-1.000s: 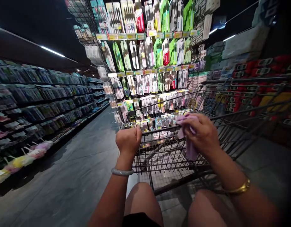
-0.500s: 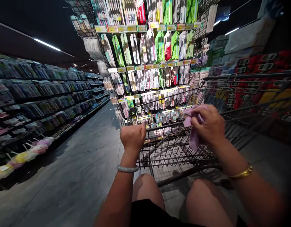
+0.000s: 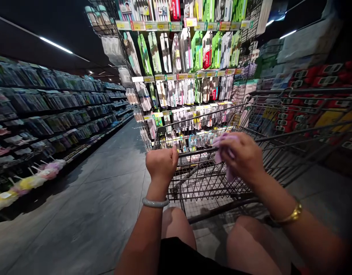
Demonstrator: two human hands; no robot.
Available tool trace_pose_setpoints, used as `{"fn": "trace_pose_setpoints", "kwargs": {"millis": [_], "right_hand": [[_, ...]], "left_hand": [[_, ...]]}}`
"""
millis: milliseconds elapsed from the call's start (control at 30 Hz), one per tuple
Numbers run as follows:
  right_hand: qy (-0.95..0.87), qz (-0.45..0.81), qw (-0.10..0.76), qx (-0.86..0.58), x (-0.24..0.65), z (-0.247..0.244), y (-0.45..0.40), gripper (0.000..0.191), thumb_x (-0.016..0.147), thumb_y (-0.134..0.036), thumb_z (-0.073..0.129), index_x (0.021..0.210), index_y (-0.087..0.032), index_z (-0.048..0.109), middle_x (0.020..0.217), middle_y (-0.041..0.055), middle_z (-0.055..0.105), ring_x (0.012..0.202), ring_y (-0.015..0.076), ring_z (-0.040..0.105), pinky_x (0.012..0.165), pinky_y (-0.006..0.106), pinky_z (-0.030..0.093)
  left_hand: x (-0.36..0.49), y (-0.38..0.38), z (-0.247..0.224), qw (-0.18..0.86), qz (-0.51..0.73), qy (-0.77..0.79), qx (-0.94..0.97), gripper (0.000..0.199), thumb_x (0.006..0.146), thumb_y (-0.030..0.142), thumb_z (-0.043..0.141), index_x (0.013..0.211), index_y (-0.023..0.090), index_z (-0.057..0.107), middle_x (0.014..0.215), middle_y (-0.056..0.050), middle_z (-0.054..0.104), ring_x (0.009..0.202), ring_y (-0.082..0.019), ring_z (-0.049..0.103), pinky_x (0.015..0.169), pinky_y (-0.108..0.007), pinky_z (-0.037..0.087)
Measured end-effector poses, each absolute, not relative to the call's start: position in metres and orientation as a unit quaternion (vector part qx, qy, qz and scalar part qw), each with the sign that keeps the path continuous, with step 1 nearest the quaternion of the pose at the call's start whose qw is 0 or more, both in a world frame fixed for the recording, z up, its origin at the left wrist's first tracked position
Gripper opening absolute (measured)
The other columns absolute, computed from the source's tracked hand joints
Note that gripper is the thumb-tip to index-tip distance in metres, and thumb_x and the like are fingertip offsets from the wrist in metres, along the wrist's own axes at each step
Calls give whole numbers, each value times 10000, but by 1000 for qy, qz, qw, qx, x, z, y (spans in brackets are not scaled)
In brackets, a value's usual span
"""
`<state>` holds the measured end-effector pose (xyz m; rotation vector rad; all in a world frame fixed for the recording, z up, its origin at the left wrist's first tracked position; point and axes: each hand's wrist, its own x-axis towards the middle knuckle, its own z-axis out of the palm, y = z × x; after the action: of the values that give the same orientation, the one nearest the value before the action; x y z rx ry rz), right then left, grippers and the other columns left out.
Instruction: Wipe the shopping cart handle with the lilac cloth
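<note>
My left hand [image 3: 161, 162] is closed in a fist around the near-left end of the shopping cart's top rail, thumb upward. A grey bangle [image 3: 155, 203] circles that wrist. My right hand [image 3: 244, 156] is shut on a crumpled light purple cloth [image 3: 231, 173], which hangs below the fingers and pokes out above them. It is at the cart's near top rail, and a gold bracelet [image 3: 293, 214] is on that wrist. The dark wire shopping cart [image 3: 197, 187] stands just in front of my knees. Through its mesh the floor shows.
Behind the cart rises a wire rack of packaged toothbrushes [image 3: 184, 51]. A long stocked shelf [image 3: 50, 103] runs down the left, with pale puffs on sticks [image 3: 47, 172] at its base. Grey floor [image 3: 101, 191] forms the aisle. Red packages [image 3: 310, 84] are stacked on the right.
My right hand has moved slightly left along the cart's rail with the purple cloth. My left hand has stayed in place. The view has shifted a little.
</note>
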<state>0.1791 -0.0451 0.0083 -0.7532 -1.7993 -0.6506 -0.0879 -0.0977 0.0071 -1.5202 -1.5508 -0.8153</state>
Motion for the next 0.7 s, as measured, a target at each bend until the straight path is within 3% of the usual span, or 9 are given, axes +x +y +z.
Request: {"fn": "trace_pose_setpoints", "kwargs": {"millis": [133, 333, 567, 700], "right_hand": [[-789, -310, 489, -206, 169, 0, -48, 204, 807, -238, 692, 1005, -287, 701, 1128, 37, 668, 1041, 213, 613, 866, 384, 517], [-693, -229, 598, -332, 171, -4, -44, 230, 804, -242, 683, 1032, -269, 695, 1144, 75, 646, 1091, 240, 604, 943, 452, 501], [-780, -289, 507, -224, 161, -19, -57, 178, 788, -239, 705, 942, -328, 712, 1069, 9, 694, 996, 199, 621, 887, 401, 501], [-700, -251, 589, -315, 176, -7, -45, 191, 795, -264, 697, 985, -270, 697, 1139, 80, 650, 1070, 240, 610, 921, 433, 506]], "left_hand": [[-88, -98, 7, 398, -323, -611, -603, 568, 1011, 367, 396, 517, 197, 620, 517, -43, 625, 503, -165, 497, 595, -350, 128], [-88, -100, 6, 390, -324, -610, -609, 572, 1014, 367, 381, 528, 199, 632, 521, -44, 627, 531, -169, 533, 601, -351, 154], [-88, -101, 7, 386, -330, -609, -610, 561, 1008, 364, 392, 529, 202, 635, 520, -40, 624, 525, -171, 531, 601, -353, 162], [-88, -101, 7, 385, -329, -605, -615, 563, 1012, 361, 387, 522, 203, 616, 514, -28, 613, 518, -161, 520, 604, -353, 173]]}}
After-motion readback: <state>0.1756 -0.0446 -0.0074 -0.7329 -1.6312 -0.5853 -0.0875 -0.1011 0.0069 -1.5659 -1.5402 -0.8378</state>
